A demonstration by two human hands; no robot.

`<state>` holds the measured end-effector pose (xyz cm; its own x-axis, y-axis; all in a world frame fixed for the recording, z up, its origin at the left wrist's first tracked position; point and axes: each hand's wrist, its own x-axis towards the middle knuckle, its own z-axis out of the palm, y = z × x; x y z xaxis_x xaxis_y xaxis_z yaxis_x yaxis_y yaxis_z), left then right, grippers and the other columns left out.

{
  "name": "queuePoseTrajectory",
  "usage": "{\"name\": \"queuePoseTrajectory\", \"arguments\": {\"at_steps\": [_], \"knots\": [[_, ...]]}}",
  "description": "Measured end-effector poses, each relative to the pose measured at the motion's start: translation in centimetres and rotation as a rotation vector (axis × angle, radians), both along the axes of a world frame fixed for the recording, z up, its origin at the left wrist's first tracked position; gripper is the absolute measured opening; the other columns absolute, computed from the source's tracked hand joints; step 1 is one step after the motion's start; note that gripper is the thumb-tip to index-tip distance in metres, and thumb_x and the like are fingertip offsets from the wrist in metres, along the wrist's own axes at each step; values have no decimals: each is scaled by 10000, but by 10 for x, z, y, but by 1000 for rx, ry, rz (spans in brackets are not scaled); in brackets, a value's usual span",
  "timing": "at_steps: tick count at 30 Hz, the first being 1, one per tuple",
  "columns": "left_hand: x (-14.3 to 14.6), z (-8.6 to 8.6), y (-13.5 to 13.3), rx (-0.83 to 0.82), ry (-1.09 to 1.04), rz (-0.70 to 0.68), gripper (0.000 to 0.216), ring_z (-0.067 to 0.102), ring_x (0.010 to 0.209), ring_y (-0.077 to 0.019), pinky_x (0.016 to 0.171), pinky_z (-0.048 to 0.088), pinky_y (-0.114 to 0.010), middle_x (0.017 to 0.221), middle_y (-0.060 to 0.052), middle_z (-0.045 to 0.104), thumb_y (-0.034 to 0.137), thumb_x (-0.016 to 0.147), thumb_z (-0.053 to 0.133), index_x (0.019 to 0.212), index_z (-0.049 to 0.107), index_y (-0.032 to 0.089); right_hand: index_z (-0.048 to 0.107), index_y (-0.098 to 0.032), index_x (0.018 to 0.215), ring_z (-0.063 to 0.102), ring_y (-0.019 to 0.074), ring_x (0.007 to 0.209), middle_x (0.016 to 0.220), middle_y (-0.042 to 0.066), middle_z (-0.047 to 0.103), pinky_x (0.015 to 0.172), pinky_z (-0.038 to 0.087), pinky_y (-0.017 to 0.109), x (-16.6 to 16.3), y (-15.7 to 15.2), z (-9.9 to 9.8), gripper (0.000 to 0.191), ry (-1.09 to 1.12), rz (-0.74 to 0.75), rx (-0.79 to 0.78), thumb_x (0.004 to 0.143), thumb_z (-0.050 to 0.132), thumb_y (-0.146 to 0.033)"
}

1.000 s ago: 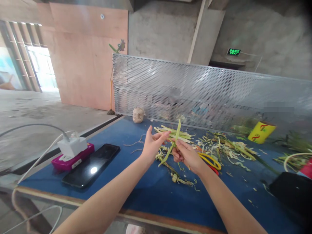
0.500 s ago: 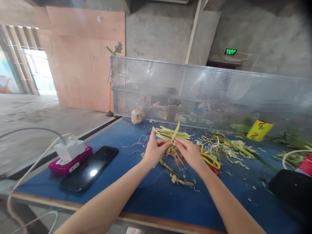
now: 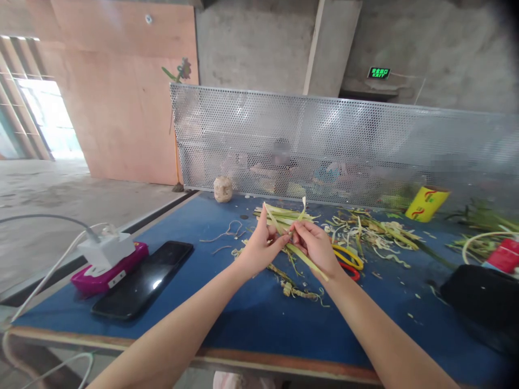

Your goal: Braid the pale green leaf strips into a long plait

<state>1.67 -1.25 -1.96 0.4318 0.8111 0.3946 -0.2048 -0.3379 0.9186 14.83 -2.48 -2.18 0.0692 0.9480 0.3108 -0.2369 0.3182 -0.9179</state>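
Over the blue table (image 3: 251, 319), both my hands meet on a long green leaf strip (image 3: 302, 255). My left hand (image 3: 259, 246) pinches the strip near its upper end, fingers closed. My right hand (image 3: 318, 246) grips the same strip, which runs down past its wrist to the right. Just behind the hands lies a pile of cut green and pale leaf strips (image 3: 284, 215). Yellow-handled scissors (image 3: 349, 258) lie right of my right hand.
A black phone (image 3: 144, 280) and a pink power bank with a white charger (image 3: 106, 258) sit at the left. A perforated metal screen (image 3: 344, 151) stands across the back. A yellow cup (image 3: 426, 204), a black object (image 3: 478, 302) and leaf scraps (image 3: 377, 232) lie right.
The leaf strip went from pointing up between the hands to lying slanted down to the right. My left hand closed onto it. The view shifted slightly right.
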Motion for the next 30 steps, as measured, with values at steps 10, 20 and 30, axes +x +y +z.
{"name": "queuePoseTrajectory", "arguments": {"at_steps": [10,20,30], "knots": [[-2,-6,1,112,167,3,816,444,601,-90,579,363,-216,675,23,500,256,784,520,1380,-29,169,577,-161,599,253,30,327,431,-57,411,347,125,208,6,8,-2,270,56,22,-58,596,676,-412],[-11,5,0,282,319,226,950,464,612,-101,537,357,-226,853,-35,591,223,731,557,1363,-152,209,557,-202,835,432,92,516,613,-29,514,471,314,212,30,6,2,245,-503,257,-61,712,605,-408],[-13,7,1,121,190,-66,873,406,526,-40,496,341,-207,901,-30,511,200,748,562,1377,-42,242,502,-194,600,405,105,524,566,-28,396,519,332,244,43,-9,21,268,-810,409,60,809,479,-360]]}}
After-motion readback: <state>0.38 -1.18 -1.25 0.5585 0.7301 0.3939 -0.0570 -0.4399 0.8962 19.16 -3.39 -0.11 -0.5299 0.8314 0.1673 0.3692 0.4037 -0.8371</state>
